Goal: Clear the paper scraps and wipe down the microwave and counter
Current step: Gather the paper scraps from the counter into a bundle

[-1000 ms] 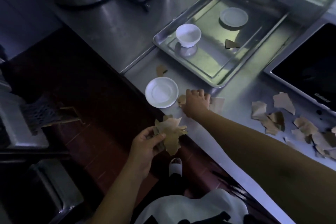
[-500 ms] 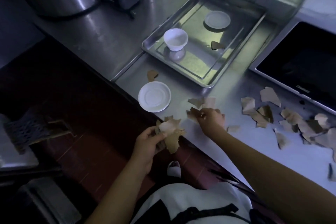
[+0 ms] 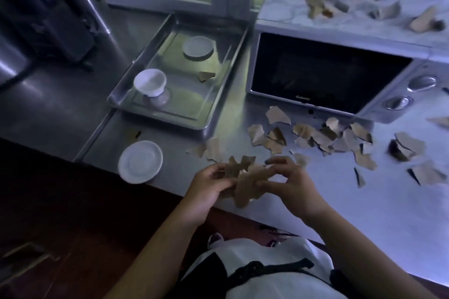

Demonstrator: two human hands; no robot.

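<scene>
At the counter (image 3: pixel 379 211) edge, left hand (image 3: pixel 209 188) and right hand (image 3: pixel 292 187) grip one bundle of scraps (image 3: pixel 243 178). Many loose scraps (image 3: pixel 328 136) lie before and upon the microwave (image 3: pixel 325 73); wiping seems not started.

Commercial-style kitchen: stainless steel counter (image 3: pixel 60 109), metal tray (image 3: pixel 213 114) with small white bowl (image 3: pixel 150 82), microwave (image 3: pixel 323 75).

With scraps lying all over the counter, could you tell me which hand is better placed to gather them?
Probably the right hand: it is nearer the loose scraps, while the left hand grips the gathered bundle.
</scene>
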